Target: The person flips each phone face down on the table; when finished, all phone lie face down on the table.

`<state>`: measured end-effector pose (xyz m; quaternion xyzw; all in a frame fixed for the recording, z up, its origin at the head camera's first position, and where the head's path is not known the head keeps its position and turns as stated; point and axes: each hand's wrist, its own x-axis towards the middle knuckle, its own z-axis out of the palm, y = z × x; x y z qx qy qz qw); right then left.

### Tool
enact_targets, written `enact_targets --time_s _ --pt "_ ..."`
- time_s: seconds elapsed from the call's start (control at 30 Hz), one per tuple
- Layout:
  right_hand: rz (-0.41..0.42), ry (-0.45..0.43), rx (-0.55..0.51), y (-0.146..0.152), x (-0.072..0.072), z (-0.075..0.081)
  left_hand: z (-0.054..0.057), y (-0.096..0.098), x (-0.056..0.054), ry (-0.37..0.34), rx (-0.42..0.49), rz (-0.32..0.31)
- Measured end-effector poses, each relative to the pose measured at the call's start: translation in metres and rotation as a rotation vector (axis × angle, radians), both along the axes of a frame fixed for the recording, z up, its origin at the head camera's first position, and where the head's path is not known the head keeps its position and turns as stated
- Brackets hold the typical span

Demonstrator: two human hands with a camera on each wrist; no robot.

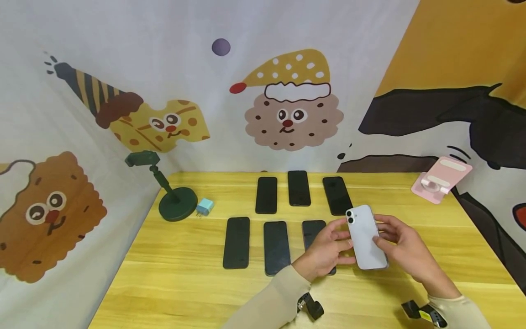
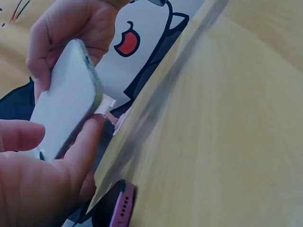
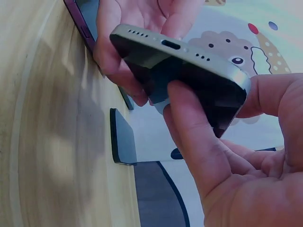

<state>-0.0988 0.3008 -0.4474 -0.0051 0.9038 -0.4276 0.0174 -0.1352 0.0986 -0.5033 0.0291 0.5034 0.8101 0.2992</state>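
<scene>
A big white cloth (image 1: 172,27) hangs at the back, with a smiling cookie (image 1: 293,125) in a dotted hat on it. In front of it is a yellow wood tabletop (image 1: 164,283).

A white phone (image 1: 365,242) is up in the air over the right part of the tabletop. Its back faces up, with the two round camera lenses at the top left. The right wrist view shows the dark screen underneath and the little plug hole on the end.

The right hand (image 1: 404,249) pinches the phone, thumb on the back and fingers below. The thin sides are easy to grab, so that may be why it holds there. The left hand (image 1: 324,251) is half closed, its fingers bent by the other side, and one touches the edge. It seems to help keep the phone steady, but I cannot tell how hard it squeezes.

Three back phones (image 1: 266,195) and three front phones (image 1: 236,242) lie flat in two rows, dark screens up. The gaps probably make each one easy to pick up. The left hand covers part of one front phone.

A green stand (image 1: 177,204) and blue charger (image 1: 204,206) sit far left, and a pink stand (image 1: 445,178) far right, maybe to stay out of the way.
</scene>
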Motion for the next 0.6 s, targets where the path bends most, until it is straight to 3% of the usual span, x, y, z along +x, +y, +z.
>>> enact_targets --time_s 0.37,0.6 --pt "-0.023 -0.006 -0.013 0.007 -0.004 -0.007 0.002 0.003 0.002 -0.016 -0.028 0.127" --pt "-0.01 -0.099 -0.045 0.013 -0.012 -0.02 0.0 0.006 0.002 -0.006 -0.079 0.173"
